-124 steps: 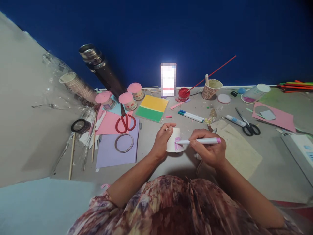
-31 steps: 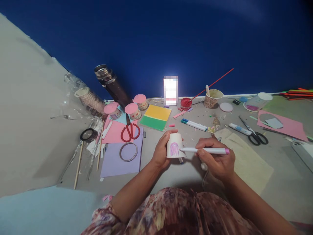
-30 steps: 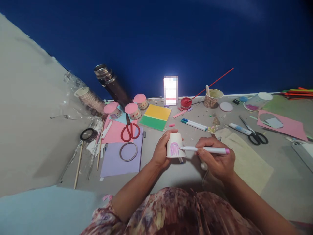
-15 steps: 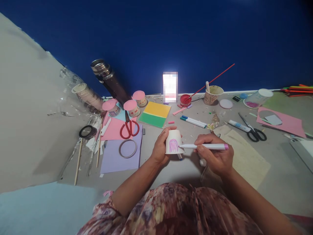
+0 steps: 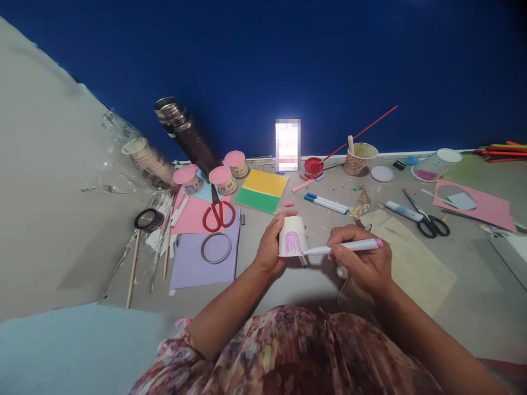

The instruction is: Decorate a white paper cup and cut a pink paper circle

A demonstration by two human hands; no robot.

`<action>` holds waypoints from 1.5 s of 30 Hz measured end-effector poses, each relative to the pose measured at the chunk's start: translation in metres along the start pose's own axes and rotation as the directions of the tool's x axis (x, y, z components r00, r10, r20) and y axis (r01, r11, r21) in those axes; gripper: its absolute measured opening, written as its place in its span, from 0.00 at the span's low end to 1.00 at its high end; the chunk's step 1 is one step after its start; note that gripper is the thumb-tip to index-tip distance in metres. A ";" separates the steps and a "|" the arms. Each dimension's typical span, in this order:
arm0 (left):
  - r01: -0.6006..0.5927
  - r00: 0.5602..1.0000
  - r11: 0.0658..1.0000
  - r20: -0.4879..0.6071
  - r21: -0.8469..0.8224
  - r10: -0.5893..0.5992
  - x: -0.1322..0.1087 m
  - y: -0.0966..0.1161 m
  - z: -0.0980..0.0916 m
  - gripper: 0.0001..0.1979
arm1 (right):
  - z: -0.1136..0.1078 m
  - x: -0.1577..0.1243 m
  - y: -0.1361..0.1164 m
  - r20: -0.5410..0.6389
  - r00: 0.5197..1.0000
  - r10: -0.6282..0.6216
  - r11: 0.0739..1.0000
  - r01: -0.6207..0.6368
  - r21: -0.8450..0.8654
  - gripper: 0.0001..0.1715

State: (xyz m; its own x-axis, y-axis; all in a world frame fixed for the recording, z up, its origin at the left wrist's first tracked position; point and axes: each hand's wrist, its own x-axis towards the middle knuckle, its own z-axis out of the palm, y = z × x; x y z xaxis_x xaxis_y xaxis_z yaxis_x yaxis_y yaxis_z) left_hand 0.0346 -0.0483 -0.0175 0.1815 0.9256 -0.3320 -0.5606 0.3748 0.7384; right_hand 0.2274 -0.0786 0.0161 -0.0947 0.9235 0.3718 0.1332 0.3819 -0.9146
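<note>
My left hand (image 5: 270, 244) is wrapped round a white paper cup (image 5: 293, 224), held upside down with its rim toward me. A purple arch filled with streaks (image 5: 293, 243) is drawn on the cup's side. Between the thumb and fingers of my right hand (image 5: 364, 260) is a white felt-tip pen (image 5: 349, 247) with a pink-purple end. Its tip meets the cup near the rim, at the lower right of the drawing. Below the cup, a blue-ended marker (image 5: 303, 262) partly shows.
Red-handled scissors (image 5: 218, 214), a tape roll (image 5: 216, 248) and coloured paper (image 5: 201, 274) lie at the left. Three pink-topped cups (image 5: 221, 180) and a dark flask (image 5: 189, 134) stand behind. Black-handled scissors (image 5: 430, 224), a glue tube (image 5: 403, 210) and a tan sheet (image 5: 420, 263) are at the right.
The pen tip has moved down along the cup's side toward the rim, and the pen tilts more. The purple drawing has more streaks. My left hand keeps its hold.
</note>
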 end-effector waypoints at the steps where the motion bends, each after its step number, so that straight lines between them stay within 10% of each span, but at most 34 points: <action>1: -0.001 1.000 1.000 -0.006 0.002 0.001 0.000 0.000 0.000 0.30 | 0.000 0.000 0.000 0.007 1.000 0.002 1.000 -0.002 0.015 0.08; 11: -0.203 0.956 0.959 -0.170 0.200 0.238 0.005 0.004 -0.004 0.26 | 0.006 0.004 0.016 -0.361 0.909 0.208 0.974 -0.160 0.159 0.09; 24: -0.389 0.832 0.814 -0.216 0.432 0.512 0.034 0.028 -0.040 0.20 | 0.009 0.012 0.014 -0.225 0.936 0.271 0.962 -0.256 0.094 0.13; 36: -0.324 0.862 0.713 -0.116 0.621 0.493 0.008 0.044 -0.056 0.15 | 0.007 0.018 0.027 -0.140 0.940 0.312 0.949 -0.301 0.095 0.22; 45: -0.305 0.935 0.563 0.128 0.768 0.331 -0.029 0.044 -0.075 0.34 | 0.009 0.015 0.037 -0.095 0.930 0.355 0.934 -0.351 0.060 0.21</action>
State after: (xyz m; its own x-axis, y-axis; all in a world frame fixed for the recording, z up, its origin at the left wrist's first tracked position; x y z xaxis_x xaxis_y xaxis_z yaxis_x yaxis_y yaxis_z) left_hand -0.0553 -0.0626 -0.0194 0.0878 0.9961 0.0094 0.2490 -0.0311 0.9680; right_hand 0.2217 -0.0508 -0.0134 0.0530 0.9980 0.0357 0.0981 0.0304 -0.9947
